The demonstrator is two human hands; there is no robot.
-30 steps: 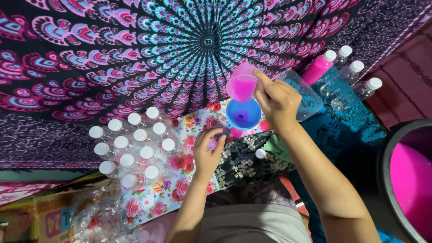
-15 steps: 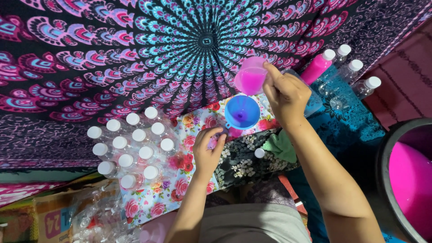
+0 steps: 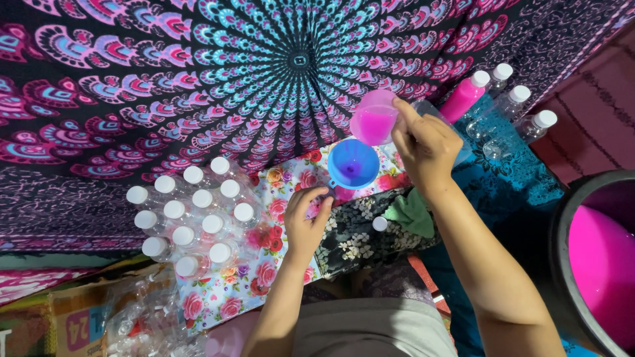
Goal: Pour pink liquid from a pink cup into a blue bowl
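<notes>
Bright peacock cloth (image 3: 198, 79) covers floor; flowered mat (image 3: 278, 264) on top. We are at filling step. Our right hand (image 3: 426, 149) curls tight round pink cup (image 3: 374, 119), just above blue funnel (image 3: 352, 163). Our left hand (image 3: 307, 221) pinches bottle under funnel; bottle mostly hidden. Next, we think: tip cup slow, aim at funnel middle. We count twelve white-capped empty bottles (image 3: 192, 221) left, four bottles by pink full one (image 3: 465, 96), one black tub (image 3: 598, 264) of pink liquid.

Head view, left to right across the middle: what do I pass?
White-capped clear bottles → left hand → blue funnel → pink cup → right hand → pink-filled bottle → dark tub of pink liquid.
</notes>
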